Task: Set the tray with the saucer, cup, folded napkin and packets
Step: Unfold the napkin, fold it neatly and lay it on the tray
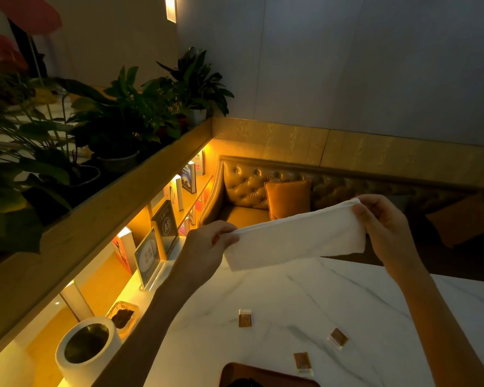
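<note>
Both hands raised above the white marble table [305, 303], stretching a white napkin [296, 236] between them. Left hand [207, 244] pinched shut on the napkin's left end; right hand [383, 224] clamped on the right end, thumb and fingers closed over the folded edge. Napkin folded into a long band, held in the air well clear of the tabletop, tilted up toward the right. Three small brown packets [245, 318] lying loose on the table below, apart from one another. Dark tray [235, 371] only partly in view at the bottom edge, nearest packet just beside its right side. Cup and saucer not clearly visible.
</note>
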The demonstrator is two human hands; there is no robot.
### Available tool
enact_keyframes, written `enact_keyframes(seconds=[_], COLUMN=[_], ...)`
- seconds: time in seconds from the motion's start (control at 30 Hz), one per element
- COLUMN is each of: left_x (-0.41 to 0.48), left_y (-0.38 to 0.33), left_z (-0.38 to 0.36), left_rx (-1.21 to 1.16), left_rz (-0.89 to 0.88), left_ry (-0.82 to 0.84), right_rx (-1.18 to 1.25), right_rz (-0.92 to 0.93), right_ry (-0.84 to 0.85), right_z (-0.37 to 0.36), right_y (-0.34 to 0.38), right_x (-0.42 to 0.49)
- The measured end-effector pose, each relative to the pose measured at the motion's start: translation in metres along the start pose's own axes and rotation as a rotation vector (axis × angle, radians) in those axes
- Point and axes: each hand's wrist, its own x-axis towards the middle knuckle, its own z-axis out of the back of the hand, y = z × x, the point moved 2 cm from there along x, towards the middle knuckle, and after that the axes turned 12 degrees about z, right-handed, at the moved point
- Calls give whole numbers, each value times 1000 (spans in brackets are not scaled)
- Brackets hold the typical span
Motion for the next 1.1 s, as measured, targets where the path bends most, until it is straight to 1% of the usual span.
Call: enact_keyframes(seconds=[0.07,0.13,0.2,0.23,0.3,0.33,0.37,0.5,0.6,0.67,0.73,0.8,0.93,1.03,1.1], left_x=[-2,1,9,14,18,18,18,15,19,25,32,36,33,28,25], left_y=[-3,-5,-2,2,12,19,25,35,29,24,20,18,23,29,32], left_z=[2,5,5,3,-8,-17,-25,-52,-50,-46,-45,-44,-45,-46,-45], left_rx=[18,-26,-58,-72,-160,-217,-259,-379,-413,-347,-300,-373,-628,-710,-701], left_rz=[-54,-59,10,76,209,246,257,229,101,-6,-52,8,283,363,392], left_ry=[-29,-6,56,102,184,183,144,-122,-273,-303,-283,-244,-130,-66,-90], right_rx=[9,9,-9,-44,-183,-246,-274,-275,-275,-240,-200,-198,-172,-176,-183], right_rz=[-1,12,14,16,44,61,72,68,41,3,-52,-104,-187,-229,-247], right_ry=[-31,-68,-84,-78,-66,-72,-84,-109,-144,-201,-256,-306,-342,-335,-343], right_z=[-1,-1,-4,-8,-19,-25,-29,-36,-33,-31,-31,-31,-27,-25,-26], right_y=[-3,-4,-4,-4,-6,-7,-10,-20,-22,-23,-25,-29,-36,-40,-41], right_x=[-5,-7,-9,-10,-12,-14,-16,-23,-25,-26,-28,-31,-37,-44,-48])
